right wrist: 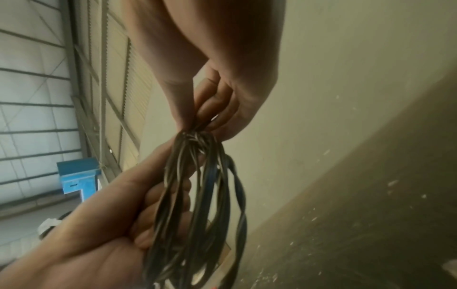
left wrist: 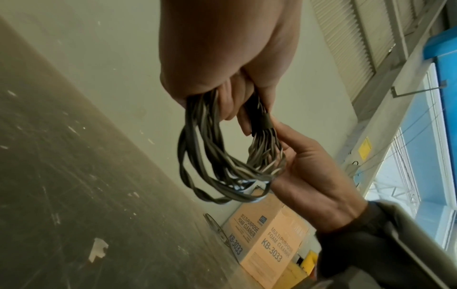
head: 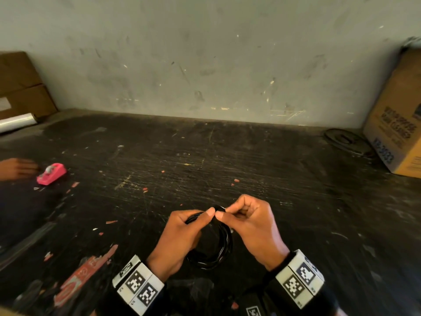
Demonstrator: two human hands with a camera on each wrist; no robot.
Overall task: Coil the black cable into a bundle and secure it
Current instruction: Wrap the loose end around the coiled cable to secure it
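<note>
The black cable [head: 224, 245] is wound into a coil of several loops, held above the dark scratched table [head: 227, 160] near its front edge. My left hand [head: 200, 218] grips the coil's left side, fingers curled through the loops [left wrist: 210, 166]. My right hand [head: 224, 213] pinches the top of the coil between thumb and forefinger. A short dark band [left wrist: 265, 119] wraps the strands there. In the right wrist view the right fingertips [right wrist: 205, 121] squeeze the gathered strands [right wrist: 195, 140], with the left hand [right wrist: 111, 224] below.
A pink tape dispenser [head: 51, 174] sits at the far left with another person's hand [head: 16, 168] beside it. A cardboard box [head: 396, 124] stands at the right, a second dark coil [head: 346, 139] next to it. Brown boxes [head: 22, 87] and a white roll [head: 16, 123] lie back left.
</note>
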